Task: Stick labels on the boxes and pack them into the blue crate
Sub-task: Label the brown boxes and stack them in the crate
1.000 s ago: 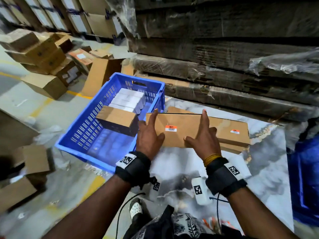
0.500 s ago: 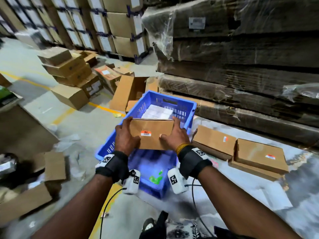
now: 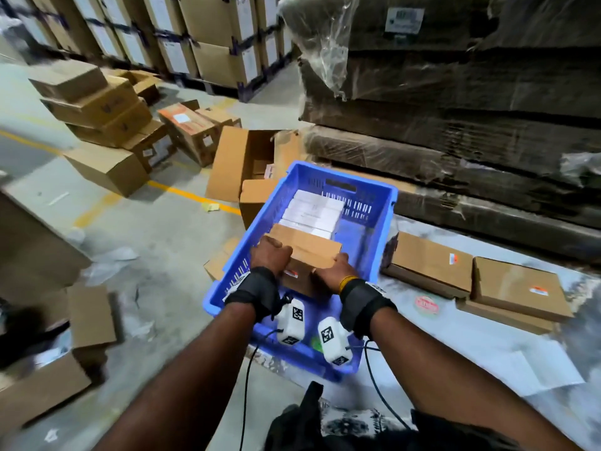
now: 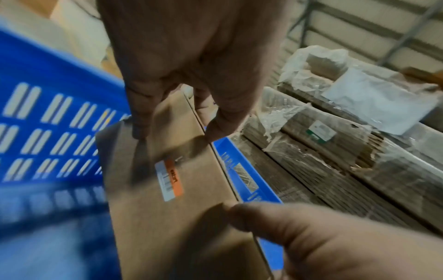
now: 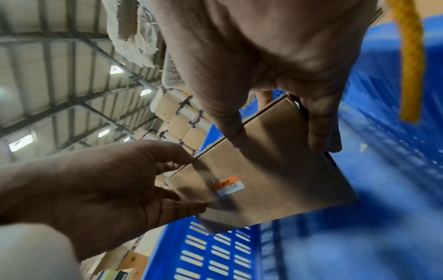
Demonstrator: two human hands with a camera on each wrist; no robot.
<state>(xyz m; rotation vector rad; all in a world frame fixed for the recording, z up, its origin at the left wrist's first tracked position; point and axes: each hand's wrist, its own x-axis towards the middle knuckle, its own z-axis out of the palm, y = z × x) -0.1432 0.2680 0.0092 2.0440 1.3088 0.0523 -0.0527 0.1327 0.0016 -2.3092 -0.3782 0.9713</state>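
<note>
Left hand (image 3: 271,255) and right hand (image 3: 331,271), each grip curled round labelled box (image 3: 305,255), inside blue crate (image 3: 383,196)

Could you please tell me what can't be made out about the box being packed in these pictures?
- Label print: blurred in both wrist views.
- Box bottom edge: head view, hidden by both hands.
- White boxes count in the blue crate: partly covered by a brown box.
</note>
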